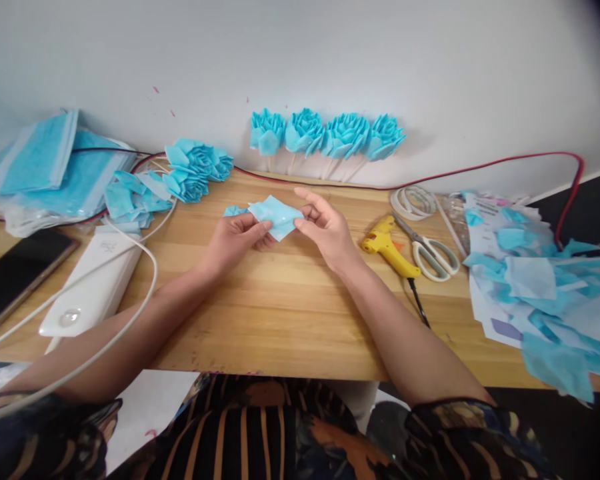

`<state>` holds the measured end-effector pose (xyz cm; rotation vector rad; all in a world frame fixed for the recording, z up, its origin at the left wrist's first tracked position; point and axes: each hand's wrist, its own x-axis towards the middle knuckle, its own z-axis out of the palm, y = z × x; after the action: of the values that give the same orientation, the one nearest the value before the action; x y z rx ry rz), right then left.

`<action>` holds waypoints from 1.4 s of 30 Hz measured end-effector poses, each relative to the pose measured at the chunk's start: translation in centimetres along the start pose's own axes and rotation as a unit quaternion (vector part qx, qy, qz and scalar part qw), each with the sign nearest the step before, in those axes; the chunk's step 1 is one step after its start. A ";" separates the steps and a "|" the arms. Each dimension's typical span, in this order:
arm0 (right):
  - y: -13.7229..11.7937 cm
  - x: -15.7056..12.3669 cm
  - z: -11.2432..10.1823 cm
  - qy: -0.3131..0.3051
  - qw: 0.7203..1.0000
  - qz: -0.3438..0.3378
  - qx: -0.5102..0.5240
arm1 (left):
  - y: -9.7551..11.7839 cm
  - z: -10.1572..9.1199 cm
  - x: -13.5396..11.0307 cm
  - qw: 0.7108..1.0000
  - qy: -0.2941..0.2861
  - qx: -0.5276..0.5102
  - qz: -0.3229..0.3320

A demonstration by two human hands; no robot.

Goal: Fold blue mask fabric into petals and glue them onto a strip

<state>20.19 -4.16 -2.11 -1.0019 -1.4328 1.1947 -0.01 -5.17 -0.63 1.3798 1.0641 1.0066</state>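
White wall [430,73] fills the background beyond the yellow glue gun [391,251]. Pale boards form the wooden table [280,320] under the glue gun, spreading out to both sides of it, and a long red-and-black wire [480,167] runs across behind it. To the right of the glue gun, a broad heap of blue scraps [535,293] lies partly over printed paper [485,313]. Far to its left, toward the back, are blue face masks [35,153], some in clear plastic; also well left of the glue gun but nearer the front lie a dark phone [23,273] and a white power bank [93,287], with a white cord [156,267] looped across the latter. Farther back than the glue gun, four blue flowers [347,135] on thin sticks stand by the wall, slightly to its left, and a bunch of similar flowers [195,167] rests well to its left beside loose blue pieces [137,200]. Left of the glue gun, the two hands are apart, joined only by what they hold: the left hand [233,240] pinches one side of a thin blue square [276,215] between thumb and fingers, while the right hand [330,233] grips the opposite edge with thumb and forefinger, other fingers loosely raised. Just right of the glue gun lie scissors [427,245], with a roll of white tape [414,212] behind it. Smallest, left of the glue gun, a bit of blue [234,211] shows behind the left fingers; whether it is held, I cannot tell.
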 end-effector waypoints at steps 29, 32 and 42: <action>-0.2 0.0 -0.1 -0.043 0.997 0.041 0.058 | 0.8 0.2 -0.4 0.997 -0.049 0.043 0.040; -0.1 -0.1 -0.1 -0.046 0.997 0.035 0.042 | 0.4 0.1 -0.1 0.999 -0.013 0.026 0.024; 0.4 -0.2 -0.4 -0.109 0.991 0.047 0.056 | -0.2 0.0 0.1 0.999 -0.008 -0.036 0.010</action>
<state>20.61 -4.24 -2.53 -0.8910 -1.4808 1.4750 -0.02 -5.02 -0.87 1.3395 0.9948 1.0367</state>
